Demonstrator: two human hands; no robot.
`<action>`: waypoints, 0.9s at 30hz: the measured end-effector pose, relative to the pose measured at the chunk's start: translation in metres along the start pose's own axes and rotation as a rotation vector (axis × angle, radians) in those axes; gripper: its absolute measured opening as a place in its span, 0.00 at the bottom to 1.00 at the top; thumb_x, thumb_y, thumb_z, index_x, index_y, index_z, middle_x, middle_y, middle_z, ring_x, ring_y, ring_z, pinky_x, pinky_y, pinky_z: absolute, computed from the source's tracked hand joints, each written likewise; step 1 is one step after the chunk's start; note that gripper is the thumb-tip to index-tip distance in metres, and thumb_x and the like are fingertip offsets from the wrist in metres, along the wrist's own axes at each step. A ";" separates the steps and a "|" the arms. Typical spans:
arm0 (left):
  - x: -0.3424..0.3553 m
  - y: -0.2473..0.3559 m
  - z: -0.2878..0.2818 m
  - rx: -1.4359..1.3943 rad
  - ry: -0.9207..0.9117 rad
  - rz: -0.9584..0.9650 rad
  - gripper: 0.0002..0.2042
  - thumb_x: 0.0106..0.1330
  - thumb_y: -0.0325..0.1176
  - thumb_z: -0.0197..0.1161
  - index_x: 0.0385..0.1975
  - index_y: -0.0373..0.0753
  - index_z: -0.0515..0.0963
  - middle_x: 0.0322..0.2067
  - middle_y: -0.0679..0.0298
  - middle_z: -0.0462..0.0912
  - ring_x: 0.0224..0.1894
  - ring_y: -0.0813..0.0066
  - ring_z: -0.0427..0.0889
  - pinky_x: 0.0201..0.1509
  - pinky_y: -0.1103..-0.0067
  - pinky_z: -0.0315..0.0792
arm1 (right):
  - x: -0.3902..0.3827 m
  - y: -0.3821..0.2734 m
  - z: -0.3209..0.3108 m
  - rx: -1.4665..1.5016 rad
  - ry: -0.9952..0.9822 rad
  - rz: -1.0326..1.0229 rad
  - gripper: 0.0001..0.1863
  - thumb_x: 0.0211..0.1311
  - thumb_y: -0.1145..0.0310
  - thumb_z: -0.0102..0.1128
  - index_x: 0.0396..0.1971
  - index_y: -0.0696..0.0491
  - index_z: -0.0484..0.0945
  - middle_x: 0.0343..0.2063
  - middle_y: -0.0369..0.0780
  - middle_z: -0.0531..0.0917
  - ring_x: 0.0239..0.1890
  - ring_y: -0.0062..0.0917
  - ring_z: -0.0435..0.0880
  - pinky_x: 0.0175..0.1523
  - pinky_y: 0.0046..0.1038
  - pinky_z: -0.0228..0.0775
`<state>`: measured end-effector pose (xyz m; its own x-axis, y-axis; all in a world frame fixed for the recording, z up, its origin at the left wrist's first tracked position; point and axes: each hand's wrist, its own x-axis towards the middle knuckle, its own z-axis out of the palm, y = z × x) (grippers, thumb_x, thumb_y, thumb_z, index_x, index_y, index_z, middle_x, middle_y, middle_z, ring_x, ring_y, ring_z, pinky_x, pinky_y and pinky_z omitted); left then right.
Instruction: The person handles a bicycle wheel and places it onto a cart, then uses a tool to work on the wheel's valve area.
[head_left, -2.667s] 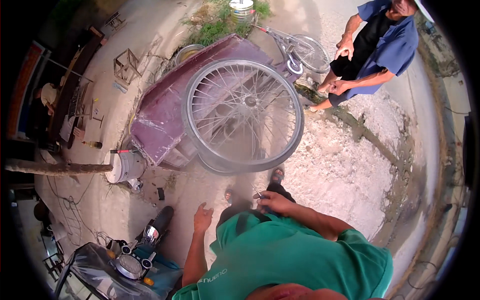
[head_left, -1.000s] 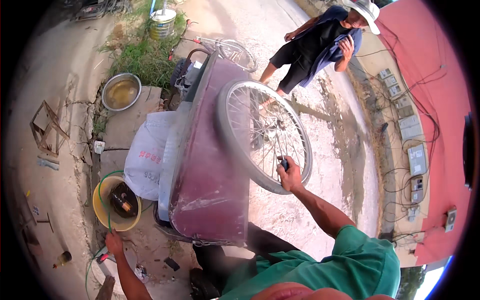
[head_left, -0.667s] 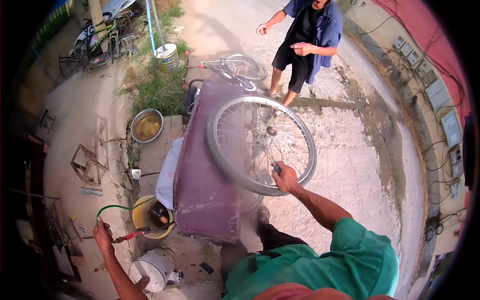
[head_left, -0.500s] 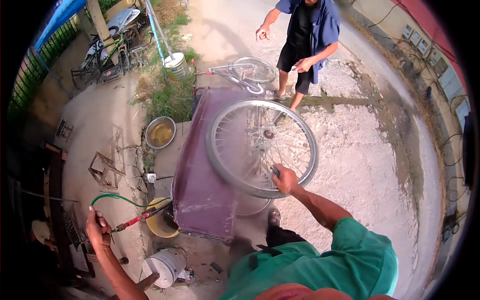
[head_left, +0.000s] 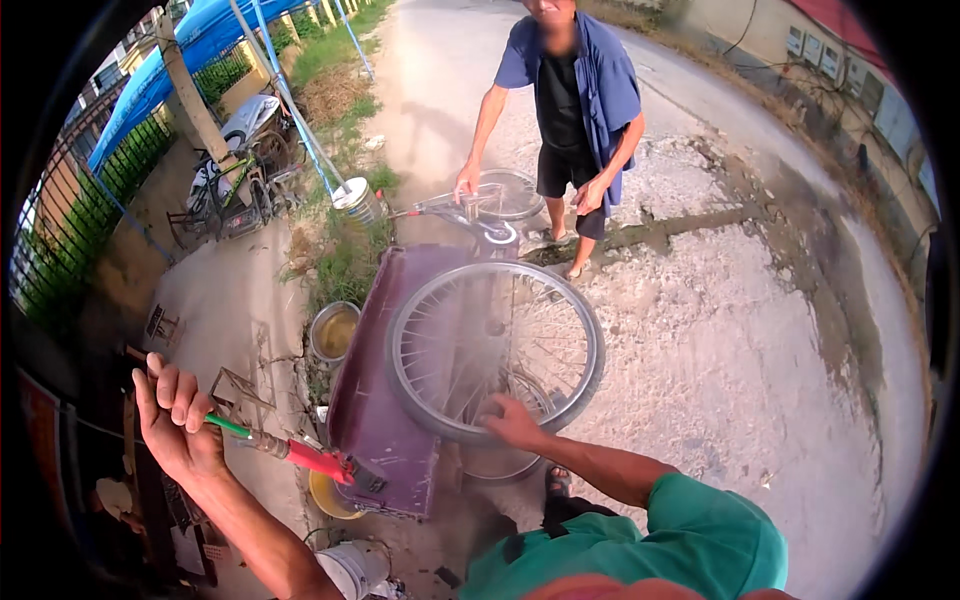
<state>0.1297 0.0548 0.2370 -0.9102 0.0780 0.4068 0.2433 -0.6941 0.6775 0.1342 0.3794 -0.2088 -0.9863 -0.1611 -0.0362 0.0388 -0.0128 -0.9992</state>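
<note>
My left hand [head_left: 180, 415] is raised at the lower left, fingers curled round a green hose [head_left: 228, 426], whose red-handled nozzle [head_left: 318, 458] hangs out toward the cart. My right hand [head_left: 508, 420] is bent among the lower-left spokes of a bicycle wheel [head_left: 398, 370], which lies on the upturned side of a purple metal cart [head_left: 362, 450]; what it grips is hidden. A second wheel [head_left: 500, 470] shows partly beneath.
A person in a blue shirt [head_left: 610, 85] stands beyond the wheel. A bicycle wheel and frame [head_left: 505, 200], a white bucket [head_left: 360, 205], a metal basin [head_left: 335, 330] and a yellow tub [head_left: 330, 500] surround the cart. A lidded bucket [head_left: 355, 568] stands near my feet.
My left hand rose, lifting hose and nozzle. My right hand stays at the spokes; the dark-handled tool seen there earlier is hidden. The view tilted up, and the person's arm lowered.
</note>
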 end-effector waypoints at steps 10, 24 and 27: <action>0.022 -0.074 0.044 -0.197 -0.141 0.040 0.19 0.86 0.41 0.43 0.50 0.29 0.72 0.26 0.64 0.67 0.24 0.76 0.62 0.23 0.77 0.64 | -0.045 -0.064 0.055 0.321 -0.594 0.063 0.25 0.70 0.58 0.66 0.62 0.54 0.76 0.39 0.34 0.85 0.28 0.14 0.80 0.34 0.24 0.75; -0.103 -0.005 -0.039 0.193 0.165 -0.040 0.22 0.86 0.46 0.40 0.50 0.30 0.71 0.22 0.63 0.67 0.19 0.77 0.61 0.16 0.80 0.61 | -0.075 -0.022 -0.056 0.009 -0.177 0.439 0.37 0.70 0.66 0.61 0.75 0.55 0.58 0.34 0.38 0.83 0.30 0.21 0.82 0.34 0.30 0.77; -0.125 -0.012 -0.064 0.266 0.308 -0.090 0.22 0.87 0.46 0.39 0.50 0.30 0.72 0.21 0.63 0.68 0.17 0.78 0.61 0.14 0.81 0.61 | -0.040 -0.038 -0.061 -0.252 -0.293 0.303 0.36 0.69 0.66 0.59 0.75 0.52 0.60 0.45 0.44 0.82 0.42 0.33 0.82 0.46 0.36 0.76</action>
<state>0.2196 0.0080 0.1388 -0.9796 -0.1163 0.1637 0.1998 -0.4818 0.8532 0.1620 0.4463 -0.1700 -0.8482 -0.3923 -0.3557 0.2417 0.3109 -0.9192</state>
